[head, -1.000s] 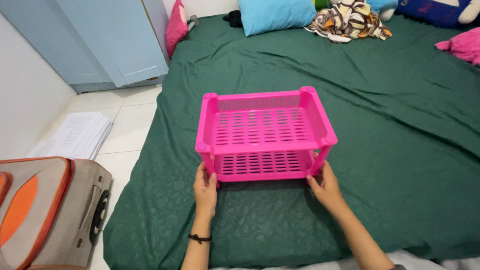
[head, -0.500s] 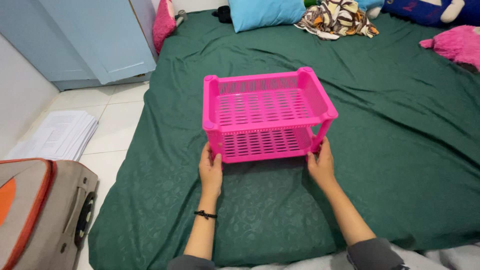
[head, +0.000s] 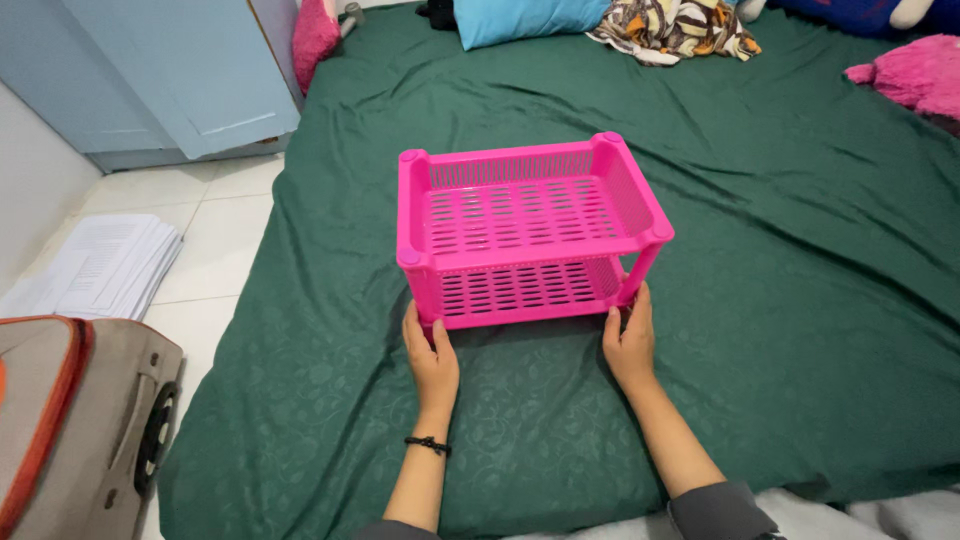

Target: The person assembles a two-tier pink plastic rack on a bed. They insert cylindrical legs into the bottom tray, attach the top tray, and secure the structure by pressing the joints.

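Observation:
A bright pink two-tier plastic rack (head: 525, 232) with slotted shelves stands upright on a dark green bedsheet (head: 800, 280). My left hand (head: 431, 355) grips the rack's lower front left corner, a black band around its wrist. At the lower front right corner, my right hand (head: 630, 340) holds the bottom tier beside the post. Both shelves are bare.
A grey and orange suitcase (head: 70, 420) stands at the lower left on the white tiled floor, beyond it a stack of papers (head: 100, 265). A light blue door (head: 160, 70) is at the upper left. Pillows, a patterned cloth (head: 670, 25) and pink plush items line the bed's far side.
The view has shifted down and left a little. The rack stays on the sheet, and both hands remain at its lower front corners with little movement.

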